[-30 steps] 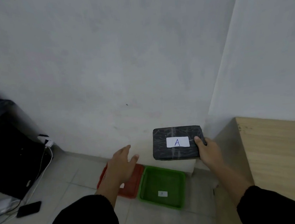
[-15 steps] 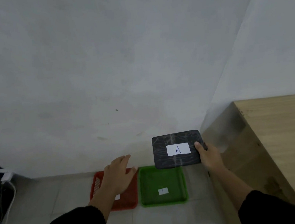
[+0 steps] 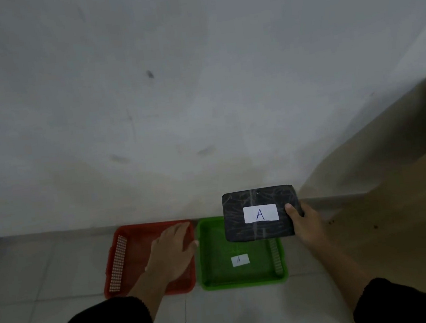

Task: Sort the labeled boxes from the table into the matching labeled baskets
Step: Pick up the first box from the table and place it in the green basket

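Observation:
My right hand (image 3: 308,227) grips the right edge of a flat black box (image 3: 242,221) whose white label reads "A". The box hangs above the far right part of a green basket (image 3: 216,272) on the floor; a small white label (image 3: 240,260) lies inside that basket, its letter blurred. A red basket (image 3: 134,247) sits just left of the green one. My left hand (image 3: 173,253) hovers flat over the red basket's right half, fingers spread and holding nothing.
A grey wall (image 3: 173,99) rises right behind both baskets. The wooden table's side (image 3: 397,206) stands at the right, close to the green basket. Pale floor tiles (image 3: 48,286) stretch to the left and in front.
My view has tilted down and nearer the baskets. The box has come lower, now overlapping the green basket. My left hand stays over the red basket.

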Demonstrator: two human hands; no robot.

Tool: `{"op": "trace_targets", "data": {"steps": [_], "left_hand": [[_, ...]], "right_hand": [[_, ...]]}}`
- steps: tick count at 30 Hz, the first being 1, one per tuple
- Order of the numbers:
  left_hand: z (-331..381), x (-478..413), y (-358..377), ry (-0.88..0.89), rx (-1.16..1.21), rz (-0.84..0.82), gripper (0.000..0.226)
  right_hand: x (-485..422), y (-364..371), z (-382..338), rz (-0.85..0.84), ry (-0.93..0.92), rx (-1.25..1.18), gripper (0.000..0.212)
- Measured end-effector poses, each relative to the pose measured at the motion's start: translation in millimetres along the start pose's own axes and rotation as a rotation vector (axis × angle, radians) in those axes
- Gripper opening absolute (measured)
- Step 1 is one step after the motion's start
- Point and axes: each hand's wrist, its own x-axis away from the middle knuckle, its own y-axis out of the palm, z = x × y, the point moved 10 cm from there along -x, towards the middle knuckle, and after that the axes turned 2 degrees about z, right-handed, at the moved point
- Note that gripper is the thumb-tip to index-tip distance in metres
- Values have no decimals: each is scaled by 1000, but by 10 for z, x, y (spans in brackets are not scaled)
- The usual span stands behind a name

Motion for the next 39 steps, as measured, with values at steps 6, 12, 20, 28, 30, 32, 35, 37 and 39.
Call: {"op": "trace_targets", "data": {"steps": [6, 12, 20, 28, 30, 32, 35, 37, 39], "left_hand": [[-686, -760, 1266, 41, -42, 0, 59], [-1209, -1398, 2371, 105, -131, 13, 60], [-1585, -1894, 3051, 243, -188, 78, 59], [-1691, -1963, 3186, 266, -184, 100, 59], [-1686, -1960, 3179, 265, -191, 109, 59], [-1676, -1953, 3176, 267, -191, 114, 59], [-1666, -1951, 3175, 268, -202, 112, 59], [-1656, -1956, 3178, 269, -204, 109, 59], [-1652, -1961, 3169, 265, -202, 111, 60]], "right_hand": [[-669, 954, 1172, -22, -1, 26, 30], [-1260, 1776, 2244, -34, 14, 65, 34], [-1753, 2547, 2983, -72, 22, 44, 35], [-1874, 2858, 3224, -57, 64, -25, 36], [-1882, 2905, 3241, -30, 71, -44, 35], [-1877, 2933, 3269, 6, 87, -51, 34], [-1866, 2992, 3322, 16, 120, -47, 37], [-1873, 3018, 3335, 11, 127, -42, 40], [-1881, 3039, 3321, -4, 118, -37, 40]]}}
